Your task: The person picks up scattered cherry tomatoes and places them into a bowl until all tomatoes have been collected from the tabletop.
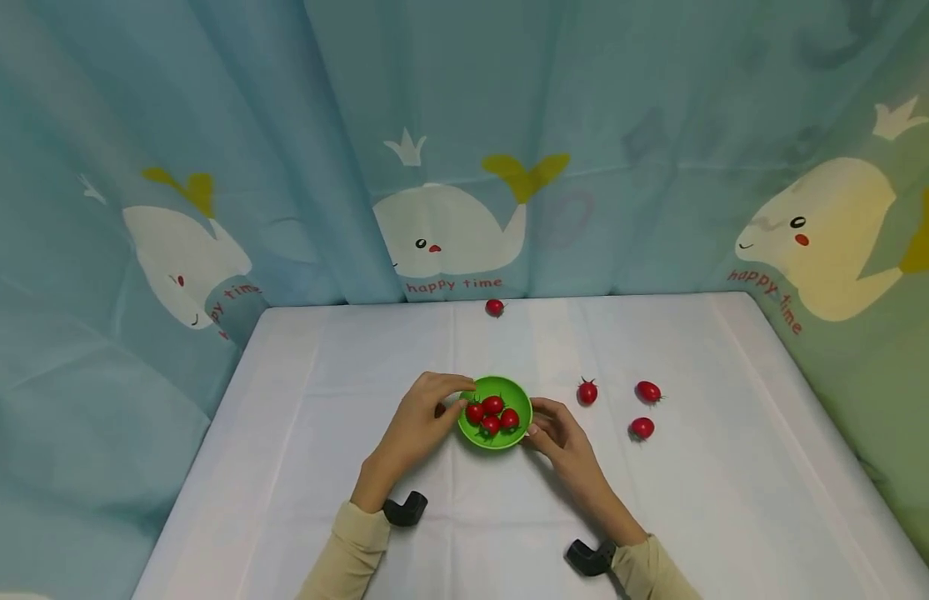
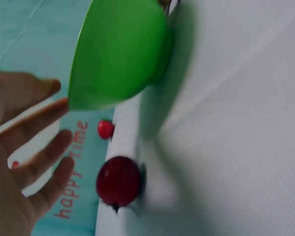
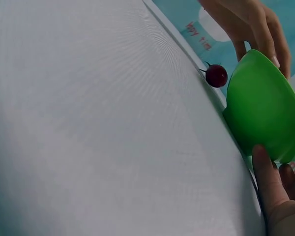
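Wht tbl, grn bowl w/ toms, mouth up

free room left of the left fingers
green bowl blocks between them and the right fingers; three tomatoes obstruct farther right.

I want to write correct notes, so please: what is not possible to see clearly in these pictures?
- Head: base of the green bowl, hidden under its rim.
- Both wrist views: tomatoes inside it, hidden by its wall.
- Right wrist: part of the bowl, cut off by the right edge.
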Demonstrator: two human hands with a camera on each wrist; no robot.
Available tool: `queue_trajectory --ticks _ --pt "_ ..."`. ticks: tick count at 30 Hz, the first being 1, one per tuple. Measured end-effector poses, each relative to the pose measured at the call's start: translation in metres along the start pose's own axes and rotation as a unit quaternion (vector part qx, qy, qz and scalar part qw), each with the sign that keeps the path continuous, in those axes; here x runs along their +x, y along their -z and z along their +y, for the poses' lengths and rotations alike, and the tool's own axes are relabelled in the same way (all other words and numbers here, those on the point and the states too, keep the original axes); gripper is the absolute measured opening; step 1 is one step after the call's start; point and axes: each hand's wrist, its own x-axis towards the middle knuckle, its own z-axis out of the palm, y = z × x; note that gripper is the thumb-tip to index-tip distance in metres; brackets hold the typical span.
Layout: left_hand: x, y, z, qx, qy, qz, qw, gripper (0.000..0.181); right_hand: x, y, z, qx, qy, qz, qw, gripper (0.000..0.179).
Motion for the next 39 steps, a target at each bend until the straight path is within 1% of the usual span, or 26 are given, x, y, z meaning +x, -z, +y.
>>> queue_trajectory --ticks 3,5,6,9,12,15,17,19,21,25,28,31,35,39 --pt "0.0 0.011 -0.006 0.011 0.028 0.025 0.9992 0.028 0.003 -0.001 -0.002 -0.013 0.006 0.001 0.9999 0.048" --pt "0.0 0.019 -0.01 0.019 0.052 0.033 0.9979 0.029 0.004 -0.001 -0.002 -0.016 0.012 0.001 0.9998 0.048" --pt "-0.001 0.023 -0.012 0.024 0.064 0.03 0.9972 0.03 0.005 -0.001 -0.002 -0.02 0.014 0.002 0.9997 0.048" --pt "-0.003 0.034 -0.018 0.035 0.096 0.01 0.9947 0.032 0.006 -0.002 -0.002 -0.028 0.023 0.006 0.9993 0.048" --pt "-0.004 0.042 -0.022 0.047 0.116 -0.02 0.992 0.039 0.007 -0.002 -0.003 -0.039 0.03 0.01 0.9987 0.047" --pt "-0.004 0.045 -0.025 0.044 0.123 -0.056 0.9899 0.047 0.008 -0.002 -0.005 -0.037 0.036 0.02 0.9985 0.046" --pt "-0.004 0.043 -0.026 0.042 0.125 -0.078 0.9882 0.05 0.009 -0.002 -0.005 -0.037 0.038 0.021 0.9984 0.044" --pt "-0.004 0.04 -0.026 0.049 0.126 -0.095 0.9862 0.049 0.01 -0.003 -0.003 -0.042 0.039 0.018 0.9982 0.043" --pt "-0.006 0.036 -0.026 0.057 0.126 -0.106 0.9848 0.045 0.009 -0.003 -0.002 -0.049 0.034 0.013 0.9981 0.042" --pt "-0.009 0.028 -0.027 0.07 0.119 -0.101 0.9852 0.033 0.007 -0.002 0.0 -0.065 0.035 0.009 0.9973 0.043" --pt "-0.009 0.025 -0.027 0.065 0.117 -0.094 0.9865 0.026 0.006 -0.001 0.002 -0.065 0.039 0.007 0.9971 0.044" --pt "-0.009 0.024 -0.027 0.054 0.125 -0.091 0.9865 0.023 0.005 0.001 0.003 -0.058 0.042 0.003 0.9974 0.045" --pt "-0.008 0.023 -0.026 0.038 0.13 -0.088 0.9868 0.022 0.002 0.002 0.006 -0.056 0.037 0.004 0.9977 0.046" --pt "-0.005 0.023 -0.02 0.017 0.115 -0.075 0.9903 0.03 0.0 0.003 0.007 -0.055 0.037 0.011 0.9977 0.047"
